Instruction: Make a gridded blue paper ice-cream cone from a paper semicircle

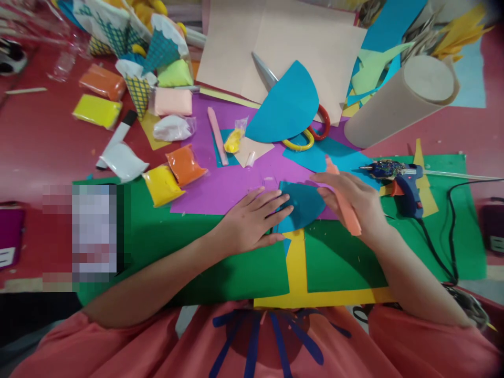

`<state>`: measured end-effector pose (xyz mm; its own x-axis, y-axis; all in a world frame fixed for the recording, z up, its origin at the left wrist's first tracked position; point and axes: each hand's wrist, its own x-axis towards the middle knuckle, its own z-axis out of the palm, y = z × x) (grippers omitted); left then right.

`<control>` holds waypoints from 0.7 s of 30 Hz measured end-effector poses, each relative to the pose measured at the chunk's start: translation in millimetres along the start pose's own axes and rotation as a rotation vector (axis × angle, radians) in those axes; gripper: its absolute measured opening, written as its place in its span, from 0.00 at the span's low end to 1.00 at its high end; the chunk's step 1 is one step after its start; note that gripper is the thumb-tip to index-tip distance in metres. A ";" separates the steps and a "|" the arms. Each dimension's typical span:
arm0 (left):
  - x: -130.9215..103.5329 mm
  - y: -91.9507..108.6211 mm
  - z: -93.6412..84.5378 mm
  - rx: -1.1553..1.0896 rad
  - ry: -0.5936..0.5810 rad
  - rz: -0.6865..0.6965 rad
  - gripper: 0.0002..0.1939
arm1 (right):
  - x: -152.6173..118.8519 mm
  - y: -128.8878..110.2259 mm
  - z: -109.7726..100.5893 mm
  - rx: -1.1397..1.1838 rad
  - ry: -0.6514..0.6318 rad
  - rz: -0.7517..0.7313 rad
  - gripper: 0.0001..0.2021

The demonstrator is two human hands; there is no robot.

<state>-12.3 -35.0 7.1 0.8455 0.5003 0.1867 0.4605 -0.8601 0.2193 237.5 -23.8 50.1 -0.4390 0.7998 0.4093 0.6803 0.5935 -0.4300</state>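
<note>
My left hand (pixel 255 220) lies flat with its fingers spread, and its fingertips press the left edge of a blue fan-shaped craft sheet piece (pixel 305 207). In my right hand (pixel 356 202) is a thick orange pen (pixel 343 197), gripped with its narrower end pointing away from me. The fingertips of that hand are by the right side of the blue piece. Beyond it, a second blue fan-shaped piece (pixel 291 105) covers part of a pair of scissors (pixel 323 122) with red and yellow handles.
A blue glue gun (pixel 409 184) with a black cord rests at the right, near a rolled beige sheet (pixel 388 107). Several clay packets, including a yellow packet (pixel 162 185), lie at the left by paper cones (pixel 167 44). Green sheets (pixel 338 262) lie under my arms.
</note>
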 end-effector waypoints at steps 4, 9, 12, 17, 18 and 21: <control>0.5 1.1 -1.0 0.009 0.018 -0.032 0.29 | -29.4 9.8 -37.5 -0.303 0.102 0.315 0.13; 1.7 1.6 -1.1 0.023 0.030 -0.047 0.28 | -80.5 50.5 -62.2 -0.652 0.080 0.866 0.21; 1.0 2.0 3.0 0.013 0.064 -0.062 0.29 | -95.2 64.3 -64.3 -0.563 0.033 0.964 0.17; -0.5 2.7 9.0 0.009 0.092 -0.081 0.29 | -100.4 88.4 -69.4 -0.531 0.108 0.935 0.16; -0.5 2.7 9.2 0.007 0.092 -0.080 0.29 | -101.0 94.9 -71.8 -0.534 0.117 0.976 0.19; 0.1 2.9 8.3 -0.006 0.101 -0.083 0.29 | -100.5 105.2 -78.1 -0.551 0.150 0.984 0.24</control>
<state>-8.7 -38.3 -0.2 0.7732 0.5771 0.2627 0.5255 -0.8151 0.2437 399.0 -48.8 26.5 0.4781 0.8558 0.1974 0.8722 -0.4362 -0.2213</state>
